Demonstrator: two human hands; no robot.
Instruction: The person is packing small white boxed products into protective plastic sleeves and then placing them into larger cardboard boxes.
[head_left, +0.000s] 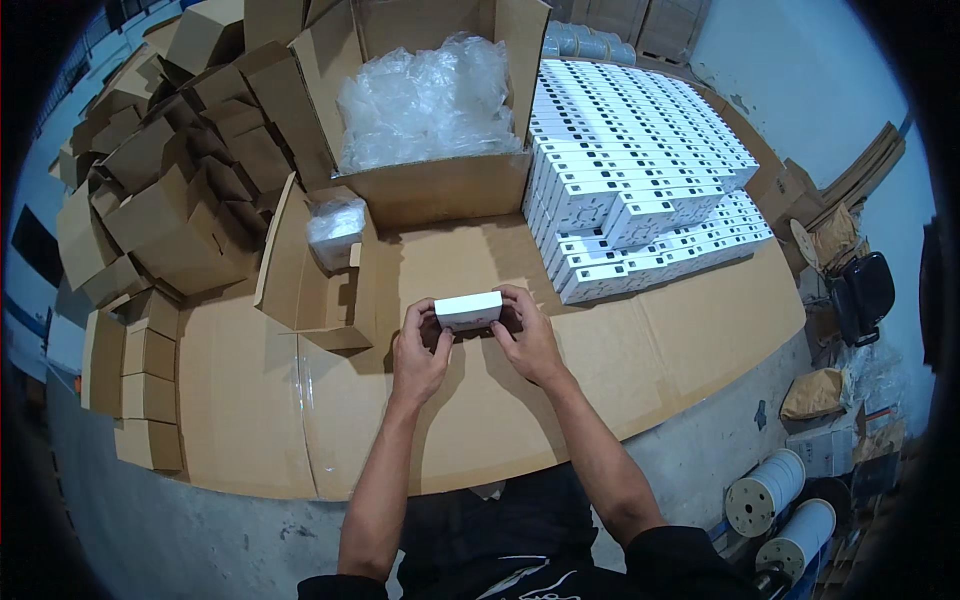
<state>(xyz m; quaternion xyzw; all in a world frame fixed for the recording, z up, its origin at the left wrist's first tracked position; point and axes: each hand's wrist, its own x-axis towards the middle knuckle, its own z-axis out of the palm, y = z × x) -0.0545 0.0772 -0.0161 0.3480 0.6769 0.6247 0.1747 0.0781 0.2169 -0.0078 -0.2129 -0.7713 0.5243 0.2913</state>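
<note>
A small white box (468,309) is held level between my two hands over the cardboard-covered table. My left hand (421,352) grips its left end, thumb at the near side and fingers behind. At the right end, my right hand (527,336) holds it the same way. To the left stands an open brown carton (318,290), with a bundle in clear plastic wrap (337,232) at its far end. Right of my hands rises a large stack of white boxes (610,200), with dark square marks on their edges.
Behind my hands, a large open carton (430,190) holds crumpled clear plastic bags (430,100). Opened brown cartons (170,220) pile up at the left, with several small ones (148,385) along the table's left edge. Cable reels (765,492) lie on the floor at the lower right.
</note>
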